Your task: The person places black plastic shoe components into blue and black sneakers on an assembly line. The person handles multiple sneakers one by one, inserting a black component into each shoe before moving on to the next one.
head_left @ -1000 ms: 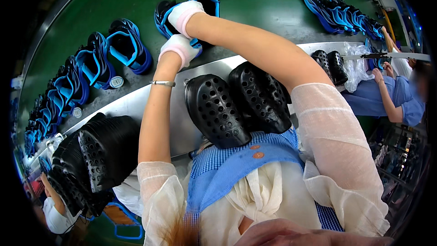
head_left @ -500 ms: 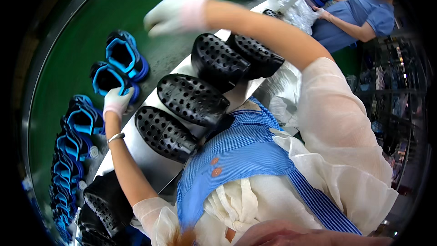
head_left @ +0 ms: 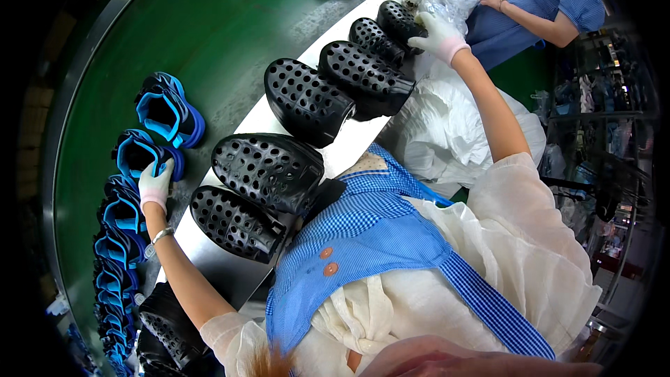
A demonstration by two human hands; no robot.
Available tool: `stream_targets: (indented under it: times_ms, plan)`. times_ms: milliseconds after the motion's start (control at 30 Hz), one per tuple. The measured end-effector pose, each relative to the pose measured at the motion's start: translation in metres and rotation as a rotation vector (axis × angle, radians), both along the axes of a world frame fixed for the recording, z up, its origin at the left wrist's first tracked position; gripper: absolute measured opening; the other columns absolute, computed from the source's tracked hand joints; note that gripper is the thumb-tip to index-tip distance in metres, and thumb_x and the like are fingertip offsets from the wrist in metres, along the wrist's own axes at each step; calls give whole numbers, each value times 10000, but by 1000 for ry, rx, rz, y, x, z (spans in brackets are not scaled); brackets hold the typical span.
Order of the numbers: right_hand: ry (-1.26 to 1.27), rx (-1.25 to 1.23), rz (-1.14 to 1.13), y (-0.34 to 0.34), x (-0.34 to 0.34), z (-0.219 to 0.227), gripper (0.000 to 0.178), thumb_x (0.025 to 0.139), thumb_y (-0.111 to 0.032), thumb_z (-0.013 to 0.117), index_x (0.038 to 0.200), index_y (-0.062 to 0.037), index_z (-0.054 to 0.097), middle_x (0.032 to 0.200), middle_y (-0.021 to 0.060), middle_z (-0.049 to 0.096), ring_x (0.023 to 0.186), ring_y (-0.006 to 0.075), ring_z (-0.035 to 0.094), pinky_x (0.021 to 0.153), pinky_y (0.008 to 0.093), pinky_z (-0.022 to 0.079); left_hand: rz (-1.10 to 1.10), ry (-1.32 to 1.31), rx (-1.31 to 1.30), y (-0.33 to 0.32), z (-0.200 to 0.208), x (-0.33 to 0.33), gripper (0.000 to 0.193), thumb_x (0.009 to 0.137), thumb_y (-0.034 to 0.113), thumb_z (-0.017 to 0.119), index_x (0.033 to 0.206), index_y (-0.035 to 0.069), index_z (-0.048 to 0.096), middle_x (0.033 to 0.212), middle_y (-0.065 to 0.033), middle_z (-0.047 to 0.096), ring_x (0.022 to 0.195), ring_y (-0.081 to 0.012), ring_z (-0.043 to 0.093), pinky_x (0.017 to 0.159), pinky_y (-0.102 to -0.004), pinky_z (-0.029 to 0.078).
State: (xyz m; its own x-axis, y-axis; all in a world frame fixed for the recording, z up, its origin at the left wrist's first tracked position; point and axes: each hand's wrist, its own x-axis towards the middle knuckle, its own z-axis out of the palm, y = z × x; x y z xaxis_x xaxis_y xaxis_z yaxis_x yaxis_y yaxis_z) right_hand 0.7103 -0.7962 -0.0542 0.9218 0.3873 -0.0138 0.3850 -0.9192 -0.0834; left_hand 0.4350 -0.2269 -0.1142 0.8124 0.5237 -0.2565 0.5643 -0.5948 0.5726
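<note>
Both hands are gloved: left hand (head_left: 155,185) is closed on a blue shoe (head_left: 143,156) lined up on the green belt (head_left: 230,21); right hand (head_left: 438,35) rests loosely curled on a black perforated mould (head_left: 399,22) on the worktop (head_left: 230,272).

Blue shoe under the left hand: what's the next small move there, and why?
Probably close the left hand around the blue shoe and lift it off the green belt. The gloved fingers lie on its rim, though a full grip cannot be told. The right hand is far off, at the black perforated moulds.
</note>
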Motion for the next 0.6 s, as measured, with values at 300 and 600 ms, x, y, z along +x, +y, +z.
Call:
stream_targets:
  times_ms: [300, 600]
  plan:
    - [-102, -3, 91, 3, -10, 14, 458, 704, -338, 712, 1012, -37, 555, 957, 160, 603, 895, 306, 593, 787, 373, 469, 32, 112, 20, 5, 6, -3, 352, 786, 331, 671, 930, 15, 618, 753, -72, 605, 596, -167, 550, 586, -297, 467]
    - [-274, 333, 353, 113, -42, 104, 400, 729, -246, 731, 1019, -24, 570, 881, 91, 592, 780, 171, 602, 706, 279, 486, -122, -163, 342, -25, 77, -5, 492, 824, 313, 637, 1229, 48, 548, 1191, -134, 567, 1050, -239, 568, 890, -305, 445]
